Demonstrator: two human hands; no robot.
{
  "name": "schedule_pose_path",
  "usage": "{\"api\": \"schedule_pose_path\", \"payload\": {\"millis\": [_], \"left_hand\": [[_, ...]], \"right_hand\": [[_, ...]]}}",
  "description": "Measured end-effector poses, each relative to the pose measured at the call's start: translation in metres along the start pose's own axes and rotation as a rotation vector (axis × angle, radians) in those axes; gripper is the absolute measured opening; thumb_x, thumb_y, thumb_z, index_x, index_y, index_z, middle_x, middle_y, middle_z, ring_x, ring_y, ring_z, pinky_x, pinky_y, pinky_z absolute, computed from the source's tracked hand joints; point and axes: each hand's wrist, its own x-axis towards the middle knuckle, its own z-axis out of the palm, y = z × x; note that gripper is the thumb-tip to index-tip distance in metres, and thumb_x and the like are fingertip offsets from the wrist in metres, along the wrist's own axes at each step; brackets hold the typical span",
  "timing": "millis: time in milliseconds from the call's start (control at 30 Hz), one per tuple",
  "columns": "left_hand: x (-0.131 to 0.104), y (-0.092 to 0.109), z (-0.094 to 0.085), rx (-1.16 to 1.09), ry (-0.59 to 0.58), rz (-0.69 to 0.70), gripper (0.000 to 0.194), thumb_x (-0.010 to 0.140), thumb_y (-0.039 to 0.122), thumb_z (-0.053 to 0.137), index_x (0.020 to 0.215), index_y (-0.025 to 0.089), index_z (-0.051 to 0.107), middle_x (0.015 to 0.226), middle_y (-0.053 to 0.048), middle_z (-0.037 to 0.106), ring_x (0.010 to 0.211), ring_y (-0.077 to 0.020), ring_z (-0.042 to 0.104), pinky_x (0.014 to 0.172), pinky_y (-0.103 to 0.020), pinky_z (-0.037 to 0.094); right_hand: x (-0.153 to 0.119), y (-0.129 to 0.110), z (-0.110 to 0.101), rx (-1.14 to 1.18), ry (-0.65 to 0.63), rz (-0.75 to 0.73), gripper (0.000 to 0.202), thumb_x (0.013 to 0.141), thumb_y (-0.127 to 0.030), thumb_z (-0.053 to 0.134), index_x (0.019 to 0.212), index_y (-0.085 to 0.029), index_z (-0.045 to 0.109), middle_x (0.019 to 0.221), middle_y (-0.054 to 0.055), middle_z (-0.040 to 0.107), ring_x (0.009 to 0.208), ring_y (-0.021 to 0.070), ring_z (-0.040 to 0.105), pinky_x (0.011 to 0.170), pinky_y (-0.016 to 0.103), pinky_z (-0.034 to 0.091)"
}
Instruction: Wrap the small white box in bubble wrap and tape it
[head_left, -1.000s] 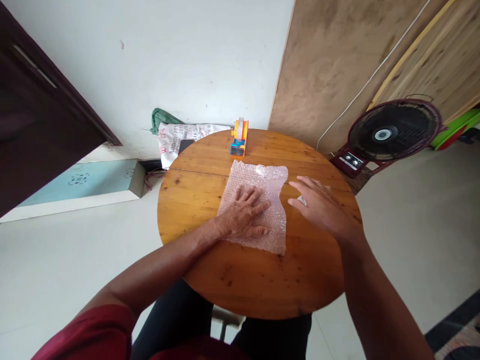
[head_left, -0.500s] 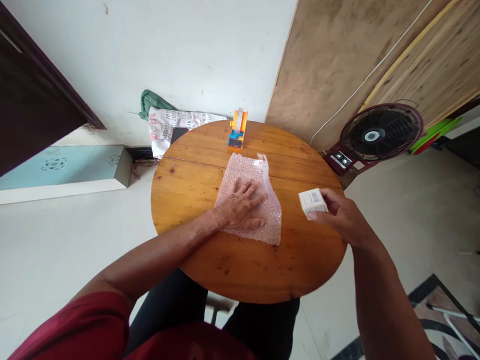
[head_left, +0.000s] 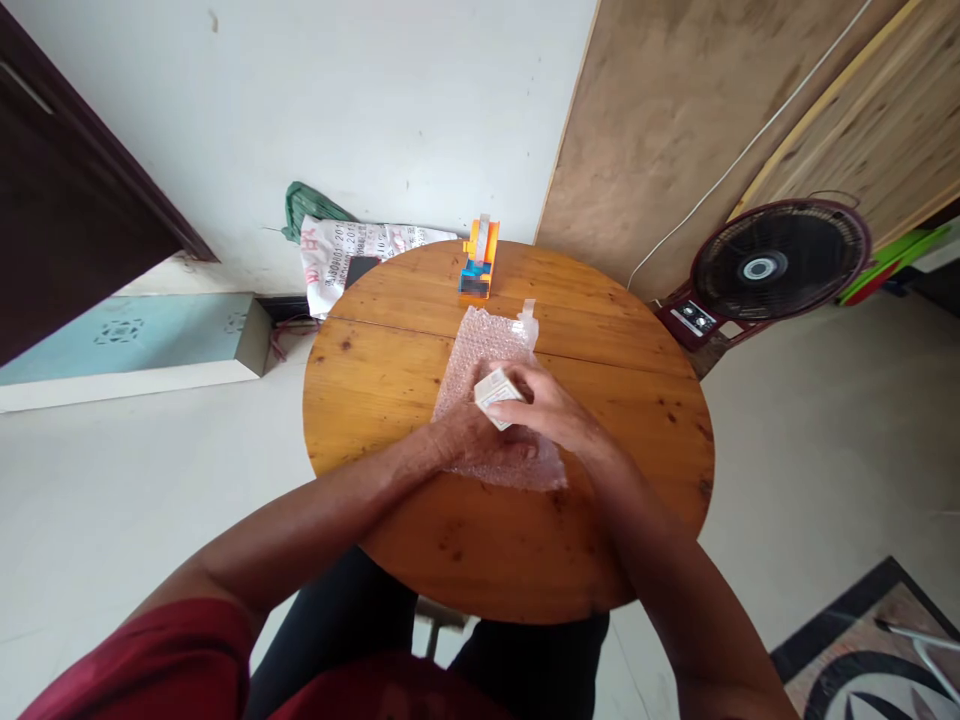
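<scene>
Apparently pinning bubble wrap (head_left: pixel 491 337) flat on tabletop (head_left: pixel 637 420), left hand (head_left: pixel 471 436) lies spread, unclenched; right hand (head_left: pixel 555 408) pinches small white box (head_left: pixel 493 390) over it; tape dispenser (head_left: pixel 478 262) beyond both hands, likely parked clear.

Left grip (head_left: pixel 476 437), right grip (head_left: pixel 553 408): bare hands. Left forearm (head_left: pixel 315 520) bare from wrist up. Well behind left grip: sleeve (head_left: pixel 165 655), dark red, short, loose, creased cloth. Right arm (head_left: pixel 664 575) behind right grip: bare as far as seen. Nearer the body than both grips: shirt (head_left: pixel 382 690), same dark red, partly visible; trousers (head_left: pixel 337 630), plain, black or nearly so.
</scene>
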Motion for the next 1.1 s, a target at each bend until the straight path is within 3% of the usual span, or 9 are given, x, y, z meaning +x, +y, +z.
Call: {"api": "schedule_pose_path", "payload": {"millis": [67, 167, 267, 333, 400, 500, 633, 767, 1100], "left_hand": [[-0.002, 0.003, -0.003, 0.048, -0.049, 0.044, 0.075, 0.083, 0.053, 0.068, 0.146, 0.020, 0.047, 0.157, -0.011, 0.040, 0.151, -0.0418, 0.016, 0.122, -0.064, -0.007], [-0.001, 0.002, -0.010, 0.082, -0.092, 0.049, 0.078, 0.082, 0.058, 0.066, 0.148, 0.021, 0.046, 0.162, -0.015, 0.030, 0.151, -0.0465, 0.012, 0.118, -0.072, -0.004], [0.000, -0.009, -0.020, -0.077, -0.038, 0.047, 0.054, 0.084, 0.034, 0.064, 0.138, 0.024, 0.058, 0.159, -0.010, 0.037, 0.149, -0.0388, 0.025, 0.123, -0.063, 0.014], [0.001, -0.018, -0.025, -0.287, 0.058, -0.020, 0.038, 0.085, 0.019, 0.053, 0.120, 0.020, 0.068, 0.147, -0.009, 0.052, 0.138, -0.0292, 0.046, 0.119, -0.050, 0.034], [0.002, -0.027, -0.028, -0.420, 0.172, -0.131, 0.034, 0.082, 0.014, 0.048, 0.108, 0.016, 0.070, 0.130, -0.009, 0.064, 0.121, -0.0237, 0.060, 0.111, -0.043, 0.045], [0.004, -0.033, -0.027, -0.472, 0.260, -0.175, 0.032, 0.078, 0.010, 0.046, 0.099, 0.016, 0.069, 0.118, -0.007, 0.068, 0.112, -0.0192, 0.064, 0.107, -0.038, 0.048], [0.006, -0.034, -0.023, -0.417, 0.286, -0.213, 0.034, 0.077, 0.008, 0.044, 0.099, 0.015, 0.069, 0.108, -0.005, 0.071, 0.104, -0.0172, 0.065, 0.101, -0.035, 0.051], [0.008, -0.033, -0.025, -0.387, 0.273, -0.240, 0.032, 0.081, 0.010, 0.043, 0.100, 0.015, 0.069, 0.103, -0.004, 0.073, 0.099, -0.0166, 0.066, 0.097, -0.033, 0.053], [0.010, -0.029, -0.031, -0.372, 0.257, -0.277, 0.036, 0.079, 0.007, 0.041, 0.097, 0.014, 0.072, 0.100, -0.004, 0.074, 0.096, -0.0175, 0.067, 0.097, -0.033, 0.053]], "right_hand": [[-0.003, 0.012, -0.008, 0.124, 0.031, 0.031, 0.042, 0.079, -0.037, 0.070, 0.118, -0.023, 0.067, 0.118, 0.005, 0.071, 0.110, 0.0242, 0.065, 0.098, 0.039, 0.049], [-0.006, 0.028, -0.019, 0.281, 0.073, 0.030, 0.042, 0.077, -0.040, 0.072, 0.114, -0.020, 0.069, 0.114, 0.005, 0.072, 0.109, 0.0242, 0.065, 0.096, 0.037, 0.049], [-0.006, 0.039, -0.027, 0.317, 0.104, 0.034, 0.044, 0.074, -0.041, 0.075, 0.111, -0.018, 0.069, 0.110, 0.005, 0.072, 0.103, 0.0231, 0.066, 0.092, 0.036, 0.049], [-0.005, 0.043, -0.031, 0.300, 0.117, 0.047, 0.043, 0.073, -0.041, 0.075, 0.108, -0.017, 0.068, 0.105, 0.005, 0.072, 0.096, 0.0221, 0.066, 0.086, 0.035, 0.049], [-0.005, 0.042, -0.033, 0.208, 0.129, 0.039, 0.039, 0.072, -0.041, 0.074, 0.102, -0.017, 0.066, 0.098, 0.003, 0.071, 0.090, 0.0208, 0.065, 0.080, 0.033, 0.049], [-0.008, 0.035, -0.028, -0.115, 0.138, 0.018, 0.033, 0.071, -0.038, 0.073, 0.096, -0.020, 0.063, 0.089, 0.000, 0.067, 0.081, 0.0192, 0.061, 0.072, 0.031, 0.048], [-0.013, 0.027, -0.016, -0.476, 0.081, -0.031, 0.052, 0.073, -0.034, 0.071, 0.123, -0.024, 0.059, 0.110, 0.004, 0.070, 0.096, 0.0245, 0.063, 0.082, 0.036, 0.050], [-0.014, 0.029, -0.016, -0.529, 0.045, -0.051, 0.069, 0.076, -0.030, 0.069, 0.142, -0.027, 0.047, 0.135, 0.006, 0.063, 0.117, 0.0280, 0.060, 0.097, 0.041, 0.048], [-0.015, 0.020, -0.019, -0.550, 0.020, 0.020, 0.046, 0.080, -0.030, 0.064, 0.126, -0.026, 0.058, 0.115, 0.004, 0.072, 0.101, 0.0272, 0.066, 0.084, 0.038, 0.051]]}}
